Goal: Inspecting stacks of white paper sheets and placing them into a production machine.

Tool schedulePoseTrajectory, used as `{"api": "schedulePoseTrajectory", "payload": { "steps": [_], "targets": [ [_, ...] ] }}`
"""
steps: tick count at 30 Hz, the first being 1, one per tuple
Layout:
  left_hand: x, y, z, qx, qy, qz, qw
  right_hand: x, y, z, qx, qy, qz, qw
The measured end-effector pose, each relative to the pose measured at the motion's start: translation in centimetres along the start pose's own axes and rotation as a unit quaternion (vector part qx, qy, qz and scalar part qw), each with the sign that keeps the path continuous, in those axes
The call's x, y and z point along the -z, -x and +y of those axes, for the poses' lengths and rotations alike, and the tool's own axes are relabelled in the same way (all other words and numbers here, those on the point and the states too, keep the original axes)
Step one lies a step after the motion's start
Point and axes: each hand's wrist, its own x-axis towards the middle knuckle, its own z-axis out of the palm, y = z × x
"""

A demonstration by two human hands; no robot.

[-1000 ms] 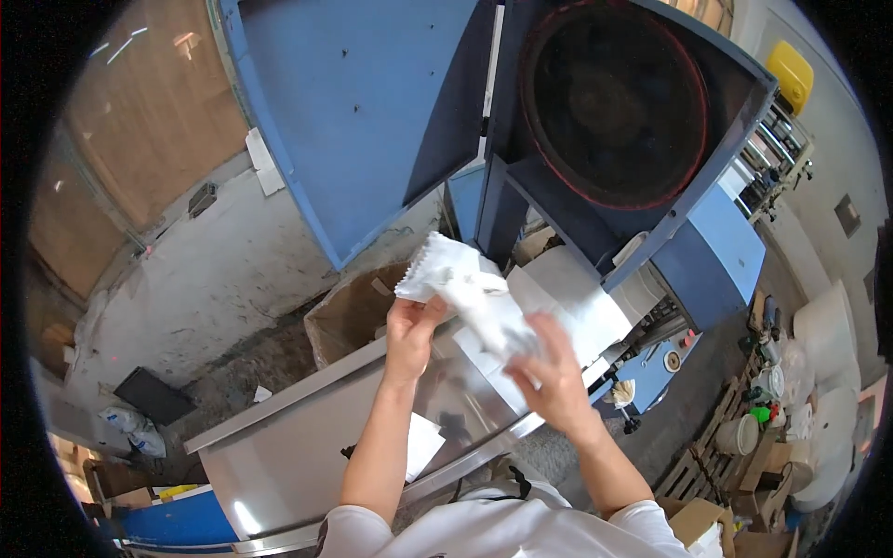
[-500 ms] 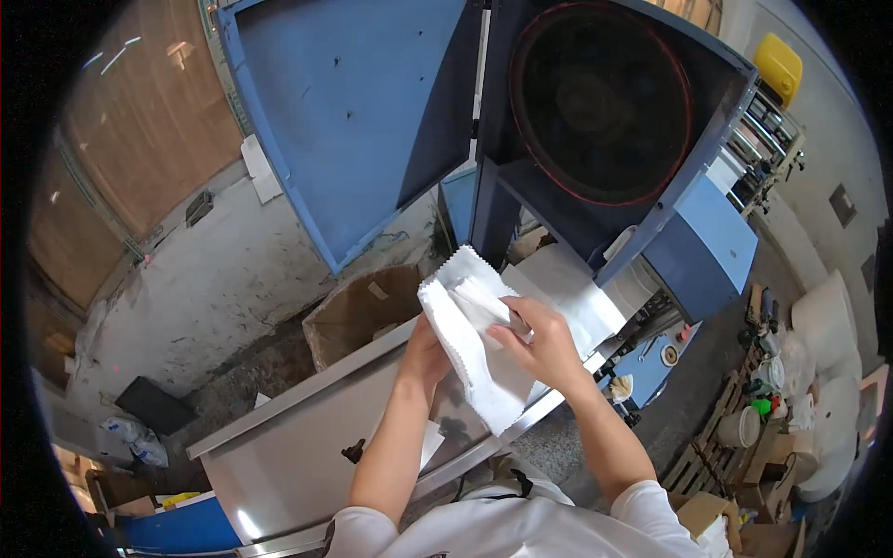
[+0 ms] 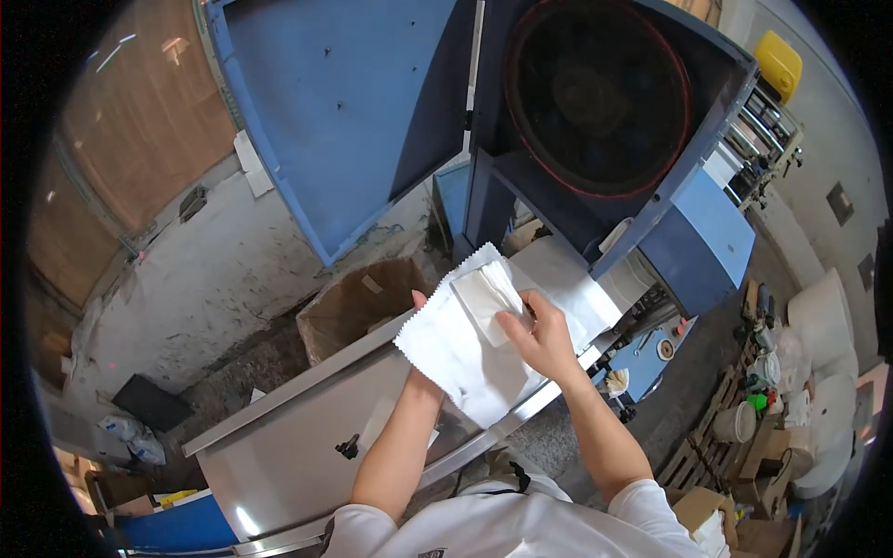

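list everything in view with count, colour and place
zigzag-edged sheet: one, white, centre
folded wad: one, white, on the sheet
metal worktop: one, grey, lower left
fitting: one, black, on worktop
panel: one, blue, upper left
round disc: one, dark, upper right
carton: one, brown, beyond worktop
container: one, yellow, upper right
bucket: at least one, whitish, lower right
pallet: one, brown, lower right
small clutter: uncountable, mixed, right
left hand: one, bare, partly under sheet
right hand: one, bare, gripping wad

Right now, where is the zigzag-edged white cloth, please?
Near the head view's centre, the cloth lies over the left hand, mostly left of the right hand.
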Motion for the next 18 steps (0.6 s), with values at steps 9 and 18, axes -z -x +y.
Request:
{"api": "schedulePoseTrajectory", "payload": {
  "steps": [9, 18],
  "targets": [
    [1.1, -0.5, 1.6, 0.097, 0.031, 0.058, 0.993, -0.2, -0.5, 2.0, -0.003, -0.022, -0.022, 1.000],
    [5.7, -1.7, 2.5, 0.129, -0.030, 0.184, 0.974, 0.5, -0.3, 4.6, -0.083, -0.107, -0.036, 0.990]
  ]
}}
